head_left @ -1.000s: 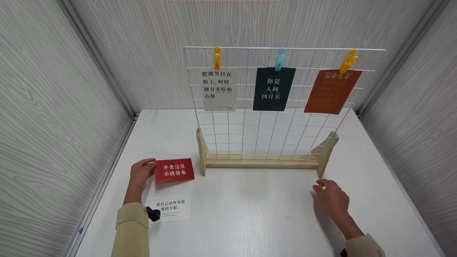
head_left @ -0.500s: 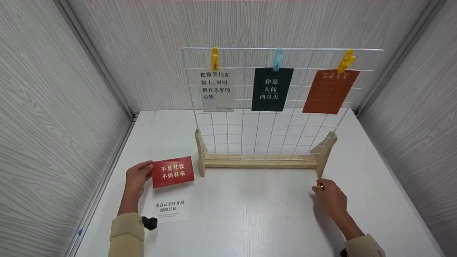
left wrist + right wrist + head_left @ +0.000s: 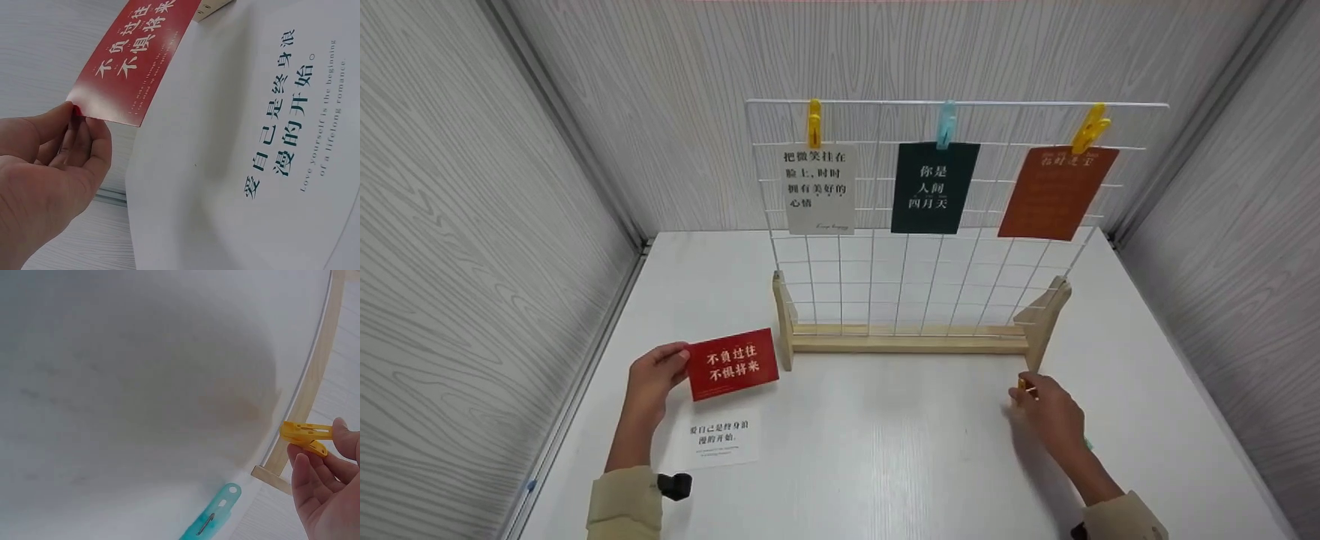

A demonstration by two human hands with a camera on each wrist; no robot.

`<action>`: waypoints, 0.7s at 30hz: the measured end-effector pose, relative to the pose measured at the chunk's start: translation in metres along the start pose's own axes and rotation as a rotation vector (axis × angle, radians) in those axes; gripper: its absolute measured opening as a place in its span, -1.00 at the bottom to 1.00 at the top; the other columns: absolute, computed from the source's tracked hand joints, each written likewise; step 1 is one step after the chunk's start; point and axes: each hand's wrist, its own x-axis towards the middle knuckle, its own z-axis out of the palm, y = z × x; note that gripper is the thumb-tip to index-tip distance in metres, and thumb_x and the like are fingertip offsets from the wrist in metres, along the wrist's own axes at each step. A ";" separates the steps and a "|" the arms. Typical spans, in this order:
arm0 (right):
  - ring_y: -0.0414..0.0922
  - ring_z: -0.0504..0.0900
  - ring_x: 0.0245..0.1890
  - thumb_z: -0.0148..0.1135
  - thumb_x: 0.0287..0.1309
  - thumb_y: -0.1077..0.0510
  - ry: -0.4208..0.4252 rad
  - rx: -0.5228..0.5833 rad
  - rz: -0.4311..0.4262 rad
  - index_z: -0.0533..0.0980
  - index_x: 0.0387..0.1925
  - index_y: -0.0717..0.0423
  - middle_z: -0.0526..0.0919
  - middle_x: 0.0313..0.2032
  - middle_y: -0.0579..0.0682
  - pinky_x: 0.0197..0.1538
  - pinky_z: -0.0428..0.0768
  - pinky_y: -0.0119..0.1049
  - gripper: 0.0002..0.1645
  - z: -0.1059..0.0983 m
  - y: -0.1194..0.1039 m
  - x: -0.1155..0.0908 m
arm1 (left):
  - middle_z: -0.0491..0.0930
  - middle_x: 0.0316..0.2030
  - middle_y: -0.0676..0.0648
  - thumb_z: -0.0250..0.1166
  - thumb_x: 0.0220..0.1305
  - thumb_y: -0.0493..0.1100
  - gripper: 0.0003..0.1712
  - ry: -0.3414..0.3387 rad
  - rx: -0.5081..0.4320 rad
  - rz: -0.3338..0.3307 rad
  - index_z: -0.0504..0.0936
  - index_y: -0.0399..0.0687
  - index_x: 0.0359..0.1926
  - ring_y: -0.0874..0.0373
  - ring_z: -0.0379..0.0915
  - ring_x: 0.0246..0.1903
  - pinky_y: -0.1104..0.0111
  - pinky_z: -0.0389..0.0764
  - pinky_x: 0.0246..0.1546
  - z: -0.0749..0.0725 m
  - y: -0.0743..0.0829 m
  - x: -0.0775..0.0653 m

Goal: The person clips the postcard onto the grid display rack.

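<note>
Between thumb and fingers my left hand [image 3: 654,382] pinches the left edge of a red card [image 3: 733,365] with pale Chinese lettering, raised above the table. In the left wrist view the card [image 3: 132,62] slants up from the fingertips. A white card [image 3: 724,439] with dark lettering lies just below it on the table. My right hand [image 3: 1050,416] pinches a yellow clothespin [image 3: 306,433] near the rack's right foot. On the table close to that hand lies a teal clothespin [image 3: 214,512], mostly hidden behind the hand in the head view.
A white wire grid rack [image 3: 885,281] stands on a wooden base [image 3: 907,344]. Clothespins hold a white card [image 3: 821,191], a dark green card [image 3: 935,187] and an orange card [image 3: 1057,195] along its upper part. Grey wood-grain walls enclose the white table [image 3: 885,465].
My left hand has lifted the red card off the table and tilted it. The right hand has shifted slightly left, with the yellow clothespin now showing more in its fingers.
</note>
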 end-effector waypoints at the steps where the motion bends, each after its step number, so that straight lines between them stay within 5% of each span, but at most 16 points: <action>1: 0.13 0.66 -0.03 0.26 0.37 0.07 -0.003 0.006 0.005 0.52 0.18 0.28 0.69 -0.04 0.20 -0.10 0.60 0.08 -0.53 0.000 -0.002 0.000 | 0.45 0.29 -0.19 0.14 0.52 -0.09 -0.50 -0.005 0.001 0.008 0.42 -0.16 0.37 -0.01 0.49 0.23 0.41 0.59 0.12 0.001 0.001 -0.002; 21: 0.12 0.67 0.02 0.24 0.39 0.07 0.015 0.119 -0.040 0.53 0.21 0.17 0.70 -0.02 0.15 -0.12 0.60 -0.06 -0.55 0.005 -0.035 0.003 | 0.60 0.16 -0.12 0.21 0.48 -0.03 -0.56 -0.055 0.059 0.160 0.54 -0.12 0.26 0.02 0.63 0.09 0.24 0.58 0.20 0.041 0.019 -0.028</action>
